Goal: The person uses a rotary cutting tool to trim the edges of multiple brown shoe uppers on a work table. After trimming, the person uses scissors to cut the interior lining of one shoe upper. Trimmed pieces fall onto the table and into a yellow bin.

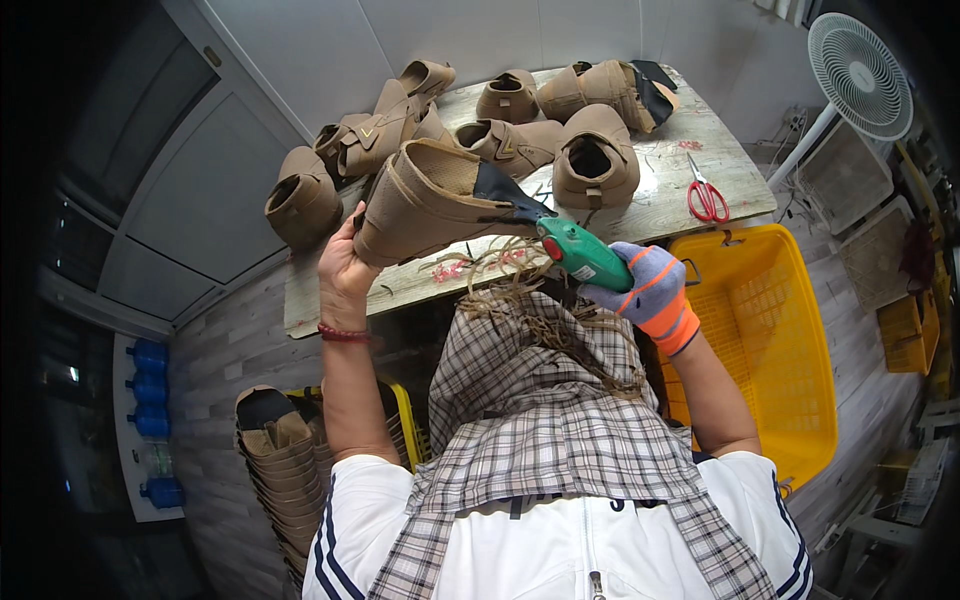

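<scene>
One brown shoe upper (415,210) is at the centre of the frame, its left end clasped by the bare left grip (348,258), long axis running left to right, black-lined end pointing right — there, one green tool (590,258) is grasped by the gloved right grip (650,290). At least seven more uppers (625,178) and one pair of scissors (701,182) lie on the tabletop (738,188). One yellow basket (818,390), right, shows its latticed interior — any container holding the stack of uppers (288,475), lower left, cannot be told.

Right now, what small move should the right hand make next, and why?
Probably ease the green tool a little along the edge of the black lining: its tip appears there, and the left hand holds the brown shoe upper.
</scene>
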`<state>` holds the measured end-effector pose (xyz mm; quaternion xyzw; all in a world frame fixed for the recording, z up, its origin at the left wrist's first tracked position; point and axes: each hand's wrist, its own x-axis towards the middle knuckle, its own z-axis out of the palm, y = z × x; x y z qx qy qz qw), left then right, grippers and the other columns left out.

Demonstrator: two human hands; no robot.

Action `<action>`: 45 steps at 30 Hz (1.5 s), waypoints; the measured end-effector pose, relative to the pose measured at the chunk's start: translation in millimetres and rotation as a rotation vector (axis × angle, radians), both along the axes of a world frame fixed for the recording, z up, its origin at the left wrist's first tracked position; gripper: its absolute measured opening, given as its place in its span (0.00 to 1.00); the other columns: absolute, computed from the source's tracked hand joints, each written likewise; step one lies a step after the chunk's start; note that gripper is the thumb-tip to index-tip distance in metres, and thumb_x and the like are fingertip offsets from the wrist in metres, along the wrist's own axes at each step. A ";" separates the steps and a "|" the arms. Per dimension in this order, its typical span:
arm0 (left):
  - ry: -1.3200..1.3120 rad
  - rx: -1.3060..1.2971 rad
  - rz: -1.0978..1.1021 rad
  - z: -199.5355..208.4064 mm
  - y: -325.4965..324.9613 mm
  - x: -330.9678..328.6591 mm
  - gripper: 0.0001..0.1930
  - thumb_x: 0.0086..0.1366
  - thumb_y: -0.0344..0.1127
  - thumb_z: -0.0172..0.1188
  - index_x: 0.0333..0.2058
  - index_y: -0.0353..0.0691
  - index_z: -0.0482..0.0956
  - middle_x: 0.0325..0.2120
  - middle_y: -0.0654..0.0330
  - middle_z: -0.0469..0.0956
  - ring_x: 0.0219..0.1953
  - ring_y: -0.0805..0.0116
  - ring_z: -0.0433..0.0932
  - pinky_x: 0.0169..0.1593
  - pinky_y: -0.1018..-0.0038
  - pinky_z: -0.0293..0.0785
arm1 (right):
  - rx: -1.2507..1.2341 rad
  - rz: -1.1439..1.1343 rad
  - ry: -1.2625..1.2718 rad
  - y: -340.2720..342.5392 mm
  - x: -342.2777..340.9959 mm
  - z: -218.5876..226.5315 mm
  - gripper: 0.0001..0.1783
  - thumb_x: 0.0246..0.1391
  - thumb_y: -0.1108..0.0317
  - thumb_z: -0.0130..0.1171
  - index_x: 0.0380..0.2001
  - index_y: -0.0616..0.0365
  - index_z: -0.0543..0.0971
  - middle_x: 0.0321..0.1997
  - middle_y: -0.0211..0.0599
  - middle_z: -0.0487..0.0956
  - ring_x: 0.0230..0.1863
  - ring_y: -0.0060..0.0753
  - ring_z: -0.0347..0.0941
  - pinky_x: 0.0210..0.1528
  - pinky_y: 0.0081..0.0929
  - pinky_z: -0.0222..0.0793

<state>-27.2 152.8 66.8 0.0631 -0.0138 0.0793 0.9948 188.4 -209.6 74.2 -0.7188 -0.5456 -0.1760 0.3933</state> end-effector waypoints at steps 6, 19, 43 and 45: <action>0.013 0.002 0.039 -5.0 1.3 -0.2 0.21 0.74 0.37 0.37 0.57 0.26 0.64 0.56 0.39 0.69 0.60 0.47 0.67 0.66 0.50 0.59 | 0.001 0.052 0.020 1.0 -4.3 3.1 0.26 0.32 0.43 0.74 0.25 0.54 0.81 0.19 0.41 0.77 0.20 0.45 0.73 0.23 0.34 0.69; 0.003 0.144 0.092 17.4 -25.0 0.2 0.19 0.73 0.35 0.42 0.57 0.30 0.67 0.57 0.43 0.69 0.60 0.50 0.68 0.63 0.53 0.64 | -0.032 0.124 0.074 13.7 -12.5 8.8 0.26 0.31 0.44 0.75 0.27 0.54 0.82 0.20 0.40 0.78 0.20 0.44 0.74 0.24 0.33 0.71; 0.058 1.006 0.792 1.6 -95.8 14.8 0.16 0.67 0.28 0.55 0.53 0.36 0.75 0.53 0.58 0.75 0.57 0.66 0.71 0.62 0.66 0.62 | 0.041 0.317 0.914 46.2 -20.0 5.2 0.25 0.45 0.51 0.72 0.34 0.63 0.80 0.21 0.30 0.77 0.23 0.15 0.70 0.25 0.20 0.67; 0.179 1.184 0.915 -1.8 -106.1 19.7 0.12 0.66 0.28 0.58 0.48 0.36 0.78 0.44 0.63 0.79 0.45 0.70 0.75 0.52 0.71 0.69 | 0.069 0.326 0.850 48.6 -16.4 3.1 0.24 0.46 0.51 0.71 0.32 0.63 0.80 0.21 0.31 0.77 0.23 0.15 0.70 0.25 0.20 0.67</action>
